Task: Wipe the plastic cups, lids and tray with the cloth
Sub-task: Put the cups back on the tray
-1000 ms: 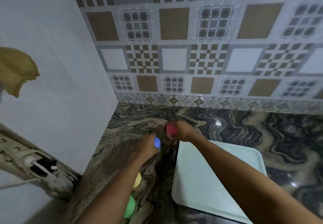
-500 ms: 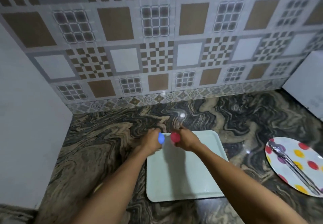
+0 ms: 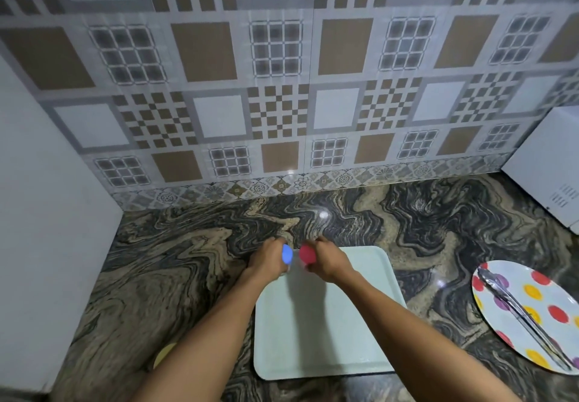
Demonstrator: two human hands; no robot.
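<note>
Over the tray's [image 3: 329,345] eleven o'clock corner, my left hand [image 3: 268,258] curls tight round the blue lid [image 3: 287,253], my right hand [image 3: 329,260] round the red lid [image 3: 307,253] — light, slick plastic, I judge; best pinched by the rims.

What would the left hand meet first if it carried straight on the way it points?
The left hand, gripping a blue plastic piece, points toward the back. Only countertop shows ahead, so probably the tiled wall first, though depth is unclear.

Even indoor light, glare spots on the counter [image 3: 324,215], wide-angle bending edges.
</note>
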